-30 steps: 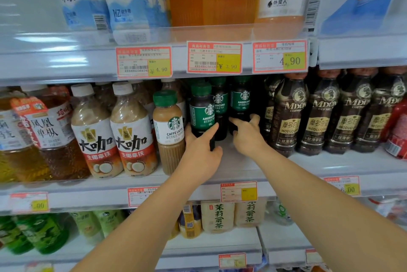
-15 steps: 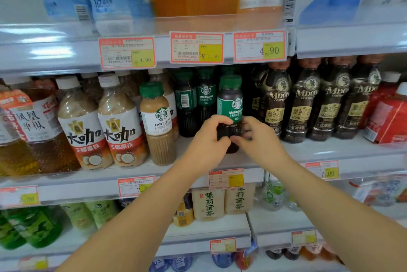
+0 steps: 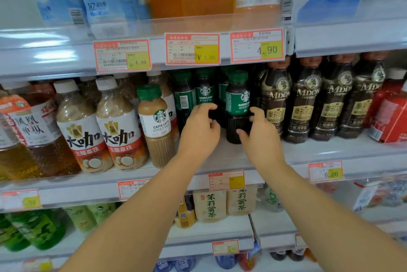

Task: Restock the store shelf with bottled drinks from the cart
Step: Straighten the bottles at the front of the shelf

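As R hand (image 3: pixel 262 139) grips, Americano btl (image 3: pixel 236 99), dark coffee (image 3: pixel 231 125)

Open: white shelf ledge (image 3: pixel 312 150) is lying bare.
Blocking: green-capped beige latte bottle (image 3: pixel 156 126) is crowding left, dark brown coffee bottles (image 3: pixel 308 104) right.

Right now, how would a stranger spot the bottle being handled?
Look at the middle shelf, between the pale Caffe Latte bottle and the brown MDOV coffees. Of the green-capped dark bottles there, the Americano bottle stands frontmost, with the right hand gripping its base.
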A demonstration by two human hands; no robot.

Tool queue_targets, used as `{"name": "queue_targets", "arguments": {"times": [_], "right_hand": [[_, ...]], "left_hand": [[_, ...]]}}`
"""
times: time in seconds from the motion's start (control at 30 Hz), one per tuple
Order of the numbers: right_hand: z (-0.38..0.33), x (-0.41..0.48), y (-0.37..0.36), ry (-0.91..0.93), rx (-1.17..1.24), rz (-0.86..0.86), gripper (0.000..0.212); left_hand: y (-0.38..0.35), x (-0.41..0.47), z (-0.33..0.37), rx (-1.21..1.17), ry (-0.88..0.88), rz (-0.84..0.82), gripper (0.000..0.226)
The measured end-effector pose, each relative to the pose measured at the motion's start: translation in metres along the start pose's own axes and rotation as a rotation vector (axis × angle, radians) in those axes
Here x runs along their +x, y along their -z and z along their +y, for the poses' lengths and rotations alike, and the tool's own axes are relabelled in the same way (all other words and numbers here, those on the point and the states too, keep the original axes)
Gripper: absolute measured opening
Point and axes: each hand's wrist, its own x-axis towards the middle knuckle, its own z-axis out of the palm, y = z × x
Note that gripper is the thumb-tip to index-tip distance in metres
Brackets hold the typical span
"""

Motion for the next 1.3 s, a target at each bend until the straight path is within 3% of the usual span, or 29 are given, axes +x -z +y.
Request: {"name": "queue_targets", "arguments": {"times": [0.07,0.17,0.27,0.47,1.0,1.13,1.23,1.3], "right_hand": [[0.001,-0.007,0.001,0.098,0.049,0.060,0.036],[0.005,-0.009,0.002,0.178,-0.002,-0.046,0.019],[0.006,-0.003,0.000,0.140,-0.026,-0.154,0.024],[0.008,0.002,-0.002,0.110,-0.014,-0.256,0.038],[0.011,0.005,-0.005,0.114,0.039,-0.239,0.037],[0.013,0.005,-0.004,0.128,0.046,-0.225,0.039],[0.014,0.006,-0.002,0.128,0.075,-0.247,0.040],[0.012,0.006,0.001,0.125,0.164,-0.254,0.042]], "left_hand": [[0.005,-0.002,0.002,0.111,-0.051,0.074,0.042],[0.011,0.007,0.007,0.404,-0.150,0.163,0.049],[0.020,0.028,0.009,0.698,-0.234,0.261,0.056],[0.013,0.050,-0.001,0.923,-0.187,0.134,0.069],[0.005,0.085,0.016,0.792,-0.030,0.240,0.067],[0.000,0.063,0.020,0.566,-0.171,0.401,0.040],[-0.003,0.036,0.027,0.147,-0.263,0.414,0.029],[-0.005,0.014,0.030,-0.003,-0.275,0.447,0.027]]}}
